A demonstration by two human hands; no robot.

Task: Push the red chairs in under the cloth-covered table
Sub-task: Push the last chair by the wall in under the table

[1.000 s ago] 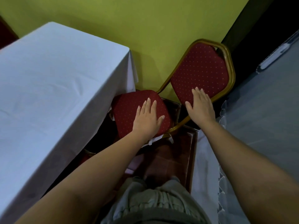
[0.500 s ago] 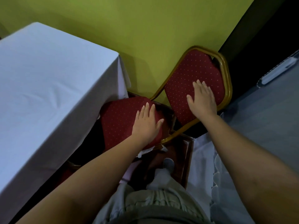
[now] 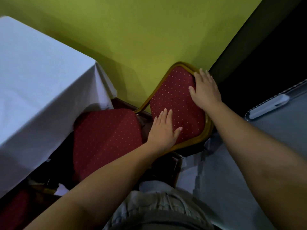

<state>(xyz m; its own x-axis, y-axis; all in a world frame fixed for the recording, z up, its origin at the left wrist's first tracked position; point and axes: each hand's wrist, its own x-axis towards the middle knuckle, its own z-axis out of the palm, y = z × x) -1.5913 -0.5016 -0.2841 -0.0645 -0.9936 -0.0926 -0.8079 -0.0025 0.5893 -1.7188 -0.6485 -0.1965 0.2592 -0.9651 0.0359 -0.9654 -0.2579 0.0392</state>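
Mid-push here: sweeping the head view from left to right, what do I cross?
cloth-covered table → chair seat → left hand → right hand → grey surface

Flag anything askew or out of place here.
The red chair sits skewed: its seat meets the cloth-covered table at the corner, at an angle, and is mostly outside it. Small white scraps lie below the table's edge.

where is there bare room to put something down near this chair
The white tablecloth is bare from its corner leftward. The red seat, between table drape and backrest, is free. Crowded: the backrest, with left hand and right hand on it.
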